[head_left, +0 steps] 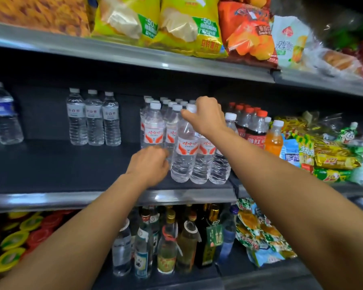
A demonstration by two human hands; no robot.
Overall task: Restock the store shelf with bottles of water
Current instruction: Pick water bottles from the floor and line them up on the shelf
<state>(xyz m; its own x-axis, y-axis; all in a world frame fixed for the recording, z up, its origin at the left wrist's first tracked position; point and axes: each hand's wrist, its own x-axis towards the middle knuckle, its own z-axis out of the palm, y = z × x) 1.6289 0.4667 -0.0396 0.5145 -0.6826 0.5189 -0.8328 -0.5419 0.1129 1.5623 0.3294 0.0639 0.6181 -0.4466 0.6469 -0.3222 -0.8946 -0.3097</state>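
Both hands (176, 143) outstretched, right pinching water bottle (184, 147) cap.

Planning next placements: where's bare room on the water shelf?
Bare shelf lies in front of the three grey-label bottles, stretching right to the left hand. Crowded: the red-label water block under the right hand, tight against the red-cap bottles.
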